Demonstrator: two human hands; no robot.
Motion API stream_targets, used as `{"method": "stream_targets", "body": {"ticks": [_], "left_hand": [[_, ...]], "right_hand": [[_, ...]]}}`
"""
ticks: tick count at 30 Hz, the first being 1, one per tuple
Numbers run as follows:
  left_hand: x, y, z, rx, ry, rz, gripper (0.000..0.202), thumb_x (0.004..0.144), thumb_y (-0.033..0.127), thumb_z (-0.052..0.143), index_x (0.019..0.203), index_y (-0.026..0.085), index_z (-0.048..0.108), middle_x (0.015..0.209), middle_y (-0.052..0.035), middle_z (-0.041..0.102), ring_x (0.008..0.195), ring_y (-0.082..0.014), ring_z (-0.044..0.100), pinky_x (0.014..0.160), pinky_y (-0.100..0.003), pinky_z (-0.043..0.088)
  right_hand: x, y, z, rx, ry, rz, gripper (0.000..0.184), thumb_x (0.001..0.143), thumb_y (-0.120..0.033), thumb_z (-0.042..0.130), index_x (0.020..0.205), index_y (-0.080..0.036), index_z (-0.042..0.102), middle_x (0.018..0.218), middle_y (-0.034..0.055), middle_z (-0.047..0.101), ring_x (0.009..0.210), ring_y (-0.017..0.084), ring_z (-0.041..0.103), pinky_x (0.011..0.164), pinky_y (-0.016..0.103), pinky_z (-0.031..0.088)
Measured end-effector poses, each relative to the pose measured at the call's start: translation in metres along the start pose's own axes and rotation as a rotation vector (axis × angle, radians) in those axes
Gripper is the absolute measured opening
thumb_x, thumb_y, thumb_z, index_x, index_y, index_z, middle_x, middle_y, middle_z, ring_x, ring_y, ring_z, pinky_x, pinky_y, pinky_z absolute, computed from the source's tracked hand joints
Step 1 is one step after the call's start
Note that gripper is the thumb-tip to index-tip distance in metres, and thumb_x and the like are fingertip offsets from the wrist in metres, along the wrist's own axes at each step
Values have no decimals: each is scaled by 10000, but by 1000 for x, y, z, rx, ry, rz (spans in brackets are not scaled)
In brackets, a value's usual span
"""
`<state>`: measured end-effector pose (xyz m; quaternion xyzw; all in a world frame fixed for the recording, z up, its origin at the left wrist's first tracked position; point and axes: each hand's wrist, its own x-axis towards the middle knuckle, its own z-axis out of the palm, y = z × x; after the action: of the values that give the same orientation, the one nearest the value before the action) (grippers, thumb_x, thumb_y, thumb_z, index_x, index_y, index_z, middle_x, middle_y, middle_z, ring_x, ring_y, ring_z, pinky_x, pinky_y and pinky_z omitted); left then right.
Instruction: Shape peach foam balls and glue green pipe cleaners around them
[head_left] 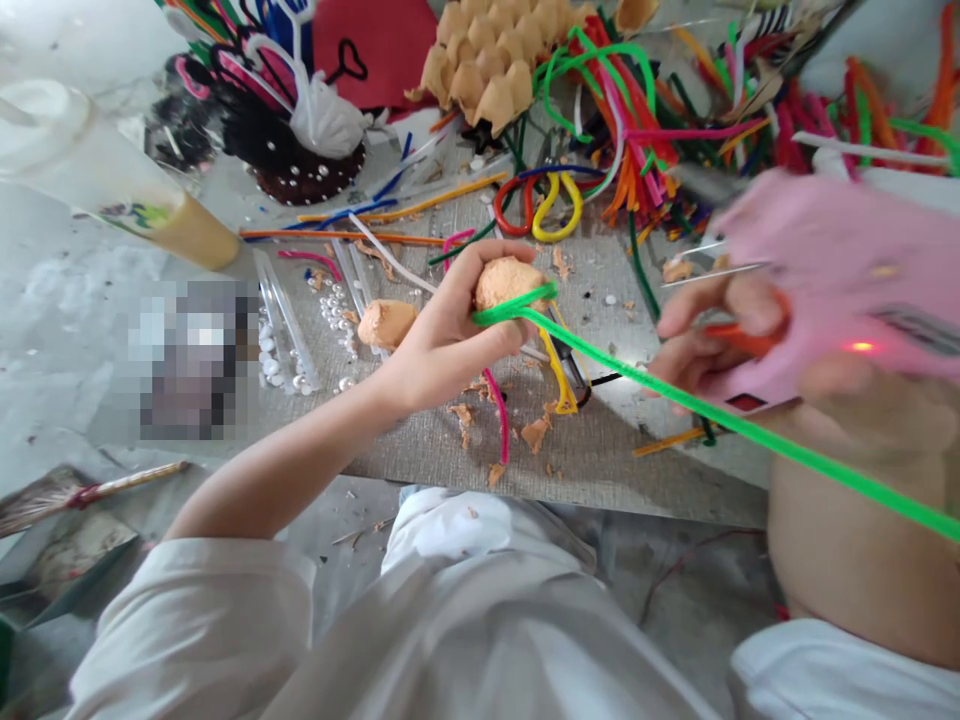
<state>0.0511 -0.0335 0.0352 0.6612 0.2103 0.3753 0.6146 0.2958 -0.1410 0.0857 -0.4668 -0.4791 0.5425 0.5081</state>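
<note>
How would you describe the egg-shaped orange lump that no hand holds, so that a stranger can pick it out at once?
Find the grey woven mat under the scattered pipe cleaners. Near its middle, the left hand grips one orange lump. The egg-shaped lump lies just left of that hand, unheld, beside the small white pearls.

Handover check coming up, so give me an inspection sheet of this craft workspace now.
Surface: grey woven mat, strewn with orange shavings.
Job's things: orange foam egg with green pipe cleaner around it; second egg on the mat.
Clutter: tangled pipe cleaners, paper egg tray, white beads.
Grippers: left hand grips the egg; right hand holds orange-handled scissors beside a pink sheet.
Cables: thin wire on the floor.
Surroundings: jar, straw broom.
</note>
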Motion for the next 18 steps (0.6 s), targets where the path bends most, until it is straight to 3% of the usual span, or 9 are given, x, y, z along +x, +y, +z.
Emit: {"method": "stream_targets", "body": {"ticks": [3, 5, 9, 13, 18], "left_hand": [[-4, 6, 2, 52, -12, -73, 462, 778, 243, 725, 1209, 255, 560, 1024, -16, 623, 748, -92, 565, 632, -229, 514], [-6, 9, 3, 56, -32, -118, 464, 772, 221, 712, 1201, 247, 536, 977, 0, 589, 710, -77, 521, 607, -215, 492], [-5, 11, 3, 35, -61, -110, 475, 776, 311, 760, 1175, 235, 514, 946, 6, 585, 713, -79, 512, 612, -214, 479], [-4, 9, 0, 82, -57, -72, 489, 800, 427, 763, 1182, 233, 528, 943, -5, 606, 734, -100, 535, 657, -242, 487], [-3, 9, -1, 127, -78, -52, 466, 801, 449, 750, 1151, 227, 538, 964, -13, 625, 778, -113, 568, 696, -253, 511]], "right_hand": [[-4, 3, 7, 108, -112, 110, 471, 642, -514, 950, 847, -277, 598, 1010, -1, 599, 688, 101, 645, 536, 235, 545], [-7, 6, 9, 102, -116, 134, 469, 629, -441, 972, 878, -300, 601, 1049, -23, 582, 720, 95, 659, 554, 218, 563], [-12, 9, 10, -6, -119, 144, 413, 675, -288, 945, 927, -342, 622, 1070, -44, 599, 830, 84, 664, 721, 187, 611], [-10, 3, 5, -133, -168, 212, 211, 795, -401, 837, 839, -315, 649, 992, -17, 654, 913, 125, 685, 839, 229, 630], [-11, 3, -2, -288, -73, 192, 196, 836, -474, 781, 958, -351, 690, 1094, 4, 713, 1095, 200, 701, 1068, 337, 583]]}}
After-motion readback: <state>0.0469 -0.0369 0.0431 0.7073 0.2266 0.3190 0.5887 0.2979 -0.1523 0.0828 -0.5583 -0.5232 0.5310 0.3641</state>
